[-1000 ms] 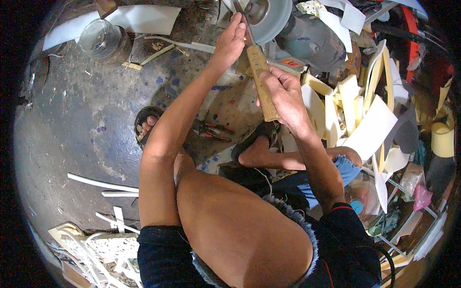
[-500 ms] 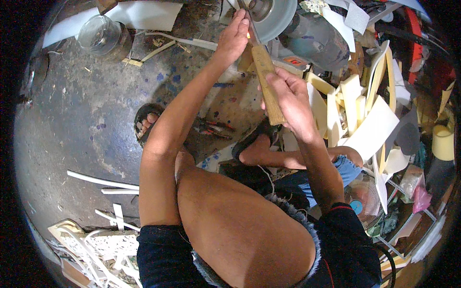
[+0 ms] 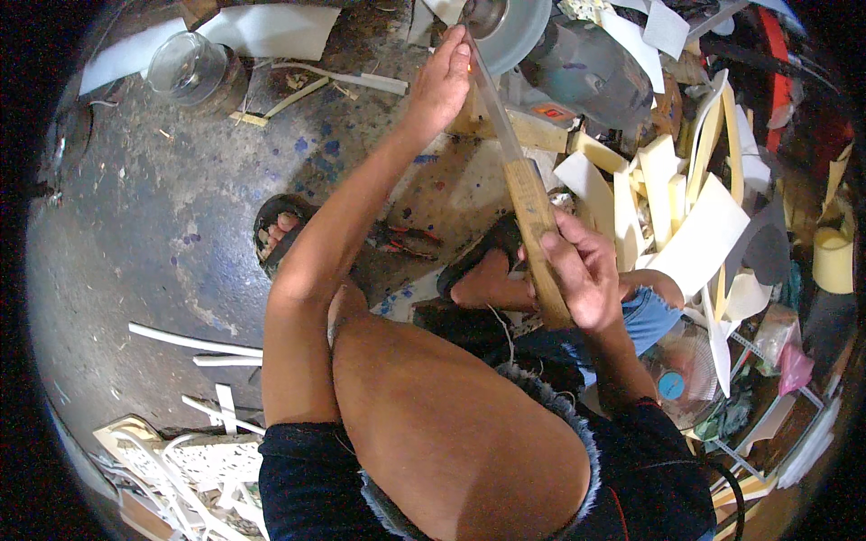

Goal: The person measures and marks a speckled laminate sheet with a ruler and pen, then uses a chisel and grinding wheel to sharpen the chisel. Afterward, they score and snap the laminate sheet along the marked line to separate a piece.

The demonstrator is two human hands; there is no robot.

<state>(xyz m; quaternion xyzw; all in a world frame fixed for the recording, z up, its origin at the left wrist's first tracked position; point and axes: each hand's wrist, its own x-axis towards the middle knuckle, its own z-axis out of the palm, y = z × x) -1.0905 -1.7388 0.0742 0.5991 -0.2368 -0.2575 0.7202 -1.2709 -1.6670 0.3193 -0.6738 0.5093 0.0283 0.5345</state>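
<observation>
A long steel blade (image 3: 492, 109) with a wooden handle (image 3: 527, 187) slants up toward a pale round wheel (image 3: 522, 38) with a metal hub, on a dark, dusty machine body (image 3: 586, 77). My left hand (image 3: 438, 83) has its fingers closed at the upper end of the blade, beside the hub; whether it touches the wheel I cannot tell. My right hand (image 3: 577, 266) is wrapped round the wooden handle, low over my right foot.
Off-cut foam pieces (image 3: 686, 234) are piled at the right beside a small fan (image 3: 687, 392). A clear container (image 3: 189, 63) stands at the upper left. Pliers (image 3: 406, 242) lie between my sandalled feet. Thin white strips (image 3: 194, 335) lie at the left, with more scraps at the lower left.
My right hand and the wooden handle have moved down toward my lap, so more of the blade shows. My left hand stays near the wheel, shifted only a little.
</observation>
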